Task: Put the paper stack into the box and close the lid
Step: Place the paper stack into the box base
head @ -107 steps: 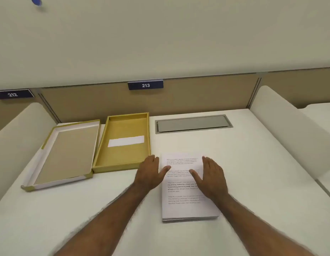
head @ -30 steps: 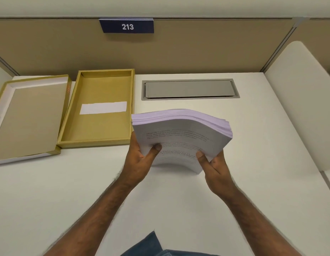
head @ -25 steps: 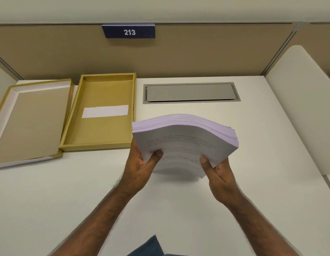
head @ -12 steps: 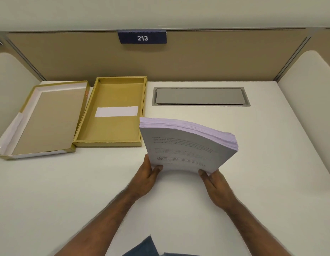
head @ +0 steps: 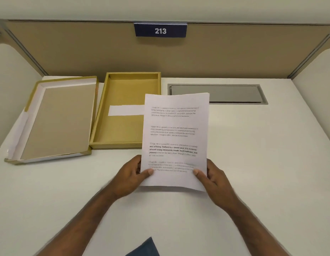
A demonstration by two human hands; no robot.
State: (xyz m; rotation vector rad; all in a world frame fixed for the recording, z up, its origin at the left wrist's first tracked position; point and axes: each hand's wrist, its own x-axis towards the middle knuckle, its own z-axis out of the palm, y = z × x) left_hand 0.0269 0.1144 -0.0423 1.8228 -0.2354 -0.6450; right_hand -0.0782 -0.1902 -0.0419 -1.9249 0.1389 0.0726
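Both hands hold the white paper stack (head: 176,137) above the desk, its printed top sheet facing me. My left hand (head: 131,174) grips its lower left corner, thumb on top. My right hand (head: 213,177) grips the lower right corner the same way. The stack's upper left part overlaps the right side of the open yellow box (head: 123,109), which lies on the desk with a white strip on its floor. The box's lid (head: 55,117) lies upside down to the left of the box, touching it.
A grey cable hatch (head: 234,94) is set into the white desk (head: 271,163) at the back right. A tan partition with a plate reading 213 (head: 160,30) closes the back. Rounded white dividers stand at both sides.
The stack has tipped from steeply tilted with its far edge showing to nearly flat and face up. It has shifted left toward the box. Both hands keep their grip on the near corners.
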